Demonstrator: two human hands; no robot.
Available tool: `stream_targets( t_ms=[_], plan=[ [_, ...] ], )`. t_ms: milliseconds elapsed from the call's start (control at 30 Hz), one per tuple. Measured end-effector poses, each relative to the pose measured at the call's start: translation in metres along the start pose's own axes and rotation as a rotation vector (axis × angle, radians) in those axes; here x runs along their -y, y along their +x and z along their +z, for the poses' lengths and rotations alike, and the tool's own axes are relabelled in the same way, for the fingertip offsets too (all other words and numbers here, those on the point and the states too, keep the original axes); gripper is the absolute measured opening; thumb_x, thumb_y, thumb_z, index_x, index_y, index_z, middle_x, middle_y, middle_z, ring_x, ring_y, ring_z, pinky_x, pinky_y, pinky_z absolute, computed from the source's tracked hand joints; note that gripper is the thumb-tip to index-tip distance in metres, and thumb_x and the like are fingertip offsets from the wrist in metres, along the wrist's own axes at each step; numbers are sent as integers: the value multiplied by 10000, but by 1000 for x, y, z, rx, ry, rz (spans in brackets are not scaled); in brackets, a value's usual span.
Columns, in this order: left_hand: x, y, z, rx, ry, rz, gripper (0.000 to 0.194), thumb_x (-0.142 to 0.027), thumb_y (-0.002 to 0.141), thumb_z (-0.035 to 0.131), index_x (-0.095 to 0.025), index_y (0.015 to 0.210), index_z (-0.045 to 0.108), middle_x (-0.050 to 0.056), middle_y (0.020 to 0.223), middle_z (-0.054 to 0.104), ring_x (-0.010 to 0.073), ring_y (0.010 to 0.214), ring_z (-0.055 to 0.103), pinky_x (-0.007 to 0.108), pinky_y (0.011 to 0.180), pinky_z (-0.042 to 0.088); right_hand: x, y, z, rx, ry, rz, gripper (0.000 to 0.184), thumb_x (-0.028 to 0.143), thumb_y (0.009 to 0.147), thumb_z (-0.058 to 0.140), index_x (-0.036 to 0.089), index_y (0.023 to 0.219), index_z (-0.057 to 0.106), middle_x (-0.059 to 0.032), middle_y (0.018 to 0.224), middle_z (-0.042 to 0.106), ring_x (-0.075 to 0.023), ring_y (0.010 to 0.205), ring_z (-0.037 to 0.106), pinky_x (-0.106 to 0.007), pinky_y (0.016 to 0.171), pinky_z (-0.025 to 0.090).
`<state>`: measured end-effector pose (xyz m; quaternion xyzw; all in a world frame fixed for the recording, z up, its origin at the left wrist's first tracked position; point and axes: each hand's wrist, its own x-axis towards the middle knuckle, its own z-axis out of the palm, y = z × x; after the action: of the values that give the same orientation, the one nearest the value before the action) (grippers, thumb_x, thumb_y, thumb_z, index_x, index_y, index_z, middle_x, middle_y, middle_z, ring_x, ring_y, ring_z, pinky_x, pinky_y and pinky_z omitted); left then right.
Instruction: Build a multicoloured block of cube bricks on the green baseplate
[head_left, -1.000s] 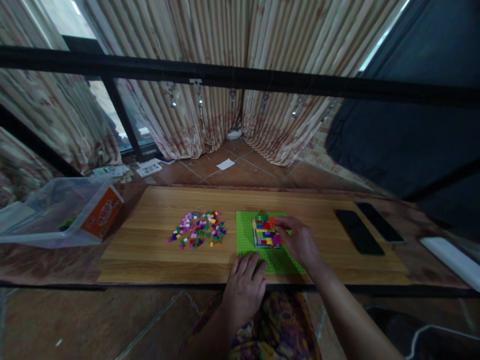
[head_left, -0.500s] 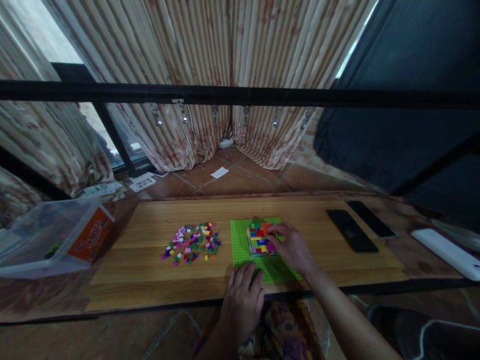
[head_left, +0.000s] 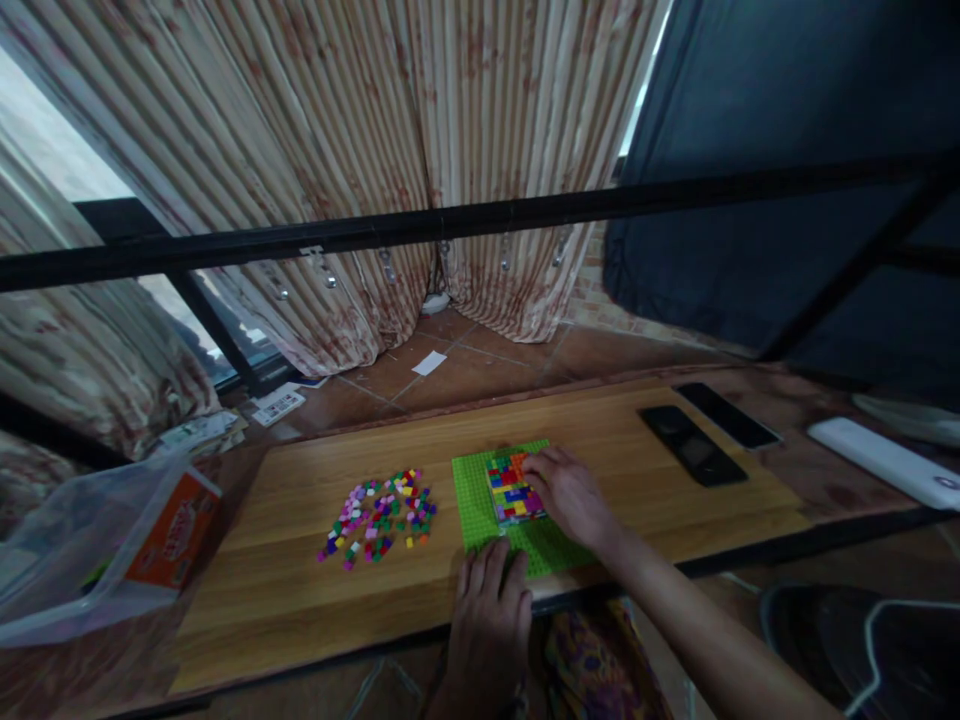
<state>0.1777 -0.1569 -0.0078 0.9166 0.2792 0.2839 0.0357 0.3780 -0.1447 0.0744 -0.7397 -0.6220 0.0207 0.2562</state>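
On a green studded baseplate (head_left: 471, 510) sits a low block of many-coloured toy bricks (head_left: 514, 490), its top mostly red, yellow, blue and purple with orange at the far right corner. My right hand (head_left: 571, 495) reaches in from the right, fingers drawn together at the right side of that brick block. Whatever is between those fingertips is hidden. My left hand (head_left: 491, 600) lies palm down with its fingers stretched over the near left edge of the baseplate. Left of the baseplate, a spread of small loose bricks (head_left: 381, 515) covers part of the wooden board.
The wooden board (head_left: 300, 610) lies on a low table. A clear plastic box (head_left: 71, 545) with an orange label stands at the far left. Two dark phones (head_left: 694, 445) (head_left: 727, 415) and a white long object (head_left: 885, 462) lie to the right. A black rail (head_left: 465, 220) crosses behind.
The view has tilted and turned to the right. Both hands keep about the same places at the baseplate, the right one shifting slightly along the brick block's right side.
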Motion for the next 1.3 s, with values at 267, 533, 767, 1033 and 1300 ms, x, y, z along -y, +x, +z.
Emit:
stream_targets(
  t_ms=[267, 533, 767, 1033, 1300],
  plan=[
    [2, -3, 3, -14, 6, -4, 360, -215, 904, 468, -238, 1245, 583, 66, 1276, 594, 241, 1184, 522, 459, 1029, 375, -3, -1, 0, 29, -77, -81, 269, 177, 967, 401, 193, 853, 645, -60, 866, 643, -207, 864, 547, -340, 850, 391],
    [-1, 3, -5, -5, 40, 24, 361, -168, 884, 460, -212, 1211, 607, 90, 1241, 606, 248, 1159, 540, 467, 1004, 411, -12, -10, -3, -13, 136, -80, 100, 270, 899, 579, 202, 905, 652, -47, 914, 644, -205, 897, 560, -344, 848, 415],
    [-6, 7, -18, 92, 27, 5, 360, -161, 877, 463, -205, 1207, 602, 103, 1278, 583, 260, 1183, 532, 496, 1016, 425, -14, -6, 1, -49, 141, -84, 192, 205, 918, 516, 209, 853, 696, -51, 884, 664, -201, 854, 586, -350, 843, 432],
    [-5, 7, -15, 88, 4, -1, 364, -167, 882, 445, -208, 1211, 593, 98, 1258, 590, 259, 1168, 535, 501, 997, 434, -18, -6, 11, -133, 230, -42, 218, 237, 926, 516, 223, 815, 702, -42, 864, 680, -198, 832, 599, -324, 792, 454],
    [-4, 6, -15, 118, -27, -13, 363, -180, 884, 432, -213, 1211, 587, 88, 1267, 582, 252, 1181, 519, 495, 1009, 417, -16, -6, 13, -122, 174, -88, 226, 214, 940, 491, 217, 830, 688, -51, 888, 676, -202, 862, 594, -337, 823, 459]
  ],
)
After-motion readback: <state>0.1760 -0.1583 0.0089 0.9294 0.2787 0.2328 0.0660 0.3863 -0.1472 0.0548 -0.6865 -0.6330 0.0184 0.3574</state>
